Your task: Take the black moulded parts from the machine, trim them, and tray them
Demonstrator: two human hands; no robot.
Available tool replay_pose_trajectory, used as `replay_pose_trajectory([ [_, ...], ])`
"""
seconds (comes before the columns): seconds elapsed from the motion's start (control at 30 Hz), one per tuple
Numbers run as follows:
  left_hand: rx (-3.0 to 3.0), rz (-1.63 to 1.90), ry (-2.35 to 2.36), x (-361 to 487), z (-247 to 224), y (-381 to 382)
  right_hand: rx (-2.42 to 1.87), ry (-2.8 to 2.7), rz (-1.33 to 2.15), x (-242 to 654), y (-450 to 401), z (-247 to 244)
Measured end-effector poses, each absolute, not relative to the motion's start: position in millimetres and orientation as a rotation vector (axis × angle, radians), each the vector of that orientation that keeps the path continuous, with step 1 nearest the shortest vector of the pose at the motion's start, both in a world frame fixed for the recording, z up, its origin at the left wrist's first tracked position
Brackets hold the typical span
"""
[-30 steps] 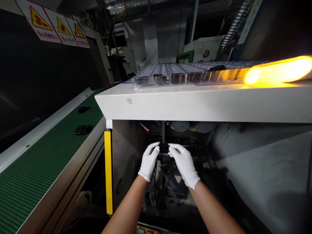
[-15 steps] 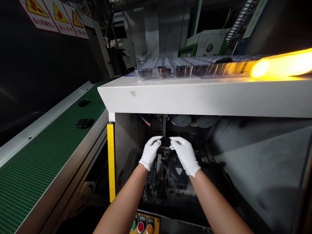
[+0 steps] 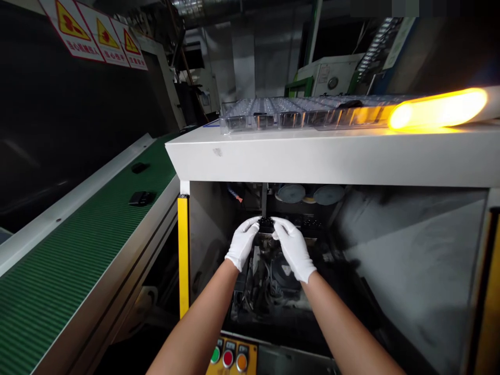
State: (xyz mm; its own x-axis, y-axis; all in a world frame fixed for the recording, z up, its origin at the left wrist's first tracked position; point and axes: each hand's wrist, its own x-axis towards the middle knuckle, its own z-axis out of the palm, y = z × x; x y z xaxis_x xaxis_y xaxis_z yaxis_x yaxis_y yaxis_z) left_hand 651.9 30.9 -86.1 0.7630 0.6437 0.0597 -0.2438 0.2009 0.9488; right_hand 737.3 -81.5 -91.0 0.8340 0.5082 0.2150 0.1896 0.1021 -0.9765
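Both hands wear white gloves and reach into the dark bay of a machine. My left hand (image 3: pixel 242 244) is closed, fingertips pinching the left end of a small black part (image 3: pixel 266 225). The right end of that part is between the thumb and fingers of my right hand (image 3: pixel 294 250). The black part lies at a dark fixture inside the bay; its lower side is hard to make out. To the right of my right fingers sits another black piece with shiny dots (image 3: pixel 312 223) on the fixture. Two round grey discs (image 3: pixel 292 194) hang above and behind the hands.
On the left runs a green ribbed conveyor belt (image 3: pixel 78 245) with black parts (image 3: pixel 141 198) on it. A white ledge (image 3: pixel 312 161) overhangs the bay, carrying clear plastic trays (image 3: pixel 273 117) and a glowing yellow lamp (image 3: pixel 437 110). Below is a yellow button panel (image 3: pixel 234 359). A yellow post (image 3: pixel 183 255) stands at left.
The view has shifted slightly, so belt and ledge sit a little farther right. Both hands stay at the same black part with almost the same hold.
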Motion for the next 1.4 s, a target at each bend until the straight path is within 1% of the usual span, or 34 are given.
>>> replay_pose_trajectory([
  [0.2, 1.199, 0.63, 0.351, 654, -87, 33, -1.441, -0.634, 0.326, 739, -87, -99],
  [0.47, 1.081, 0.621, 0.353, 659, -90, 29, -1.469, -0.462, 0.323, 739, -83, -82],
  [0.67, 1.067, 0.639, 0.44, 660, -89, 28, -1.42, -0.35, 0.334, 734, -78, -80],
  [0.9, 1.057, 0.589, 0.464, 659, -85, 33, -1.419, -0.375, 0.287, 737, -75, -84],
  [1.07, 1.137, 0.616, 0.459, 653, -79, 28, -1.474, -0.443, 0.326, 728, -83, -82],
  [1.17, 1.229, 0.824, 0.57, 645, -75, 8, -1.556, -0.485, 0.218, 718, -106, -77],
  [1.23, 1.281, 1.009, 0.658, 642, -74, -13, -1.591, -0.438, 0.032, 719, -127, -72],
  [1.27, 1.307, 1.048, 0.665, 642, -74, -25, -1.6, -0.393, -0.063, 723, -138, -70],
  [1.33, 1.346, 0.966, 0.609, 649, -72, -47, -1.587, -0.28, -0.156, 739, -157, -68],
  [1.4, 1.336, 0.787, 0.547, 664, -70, -62, -1.55, -0.21, -0.065, 760, -169, -68],
])
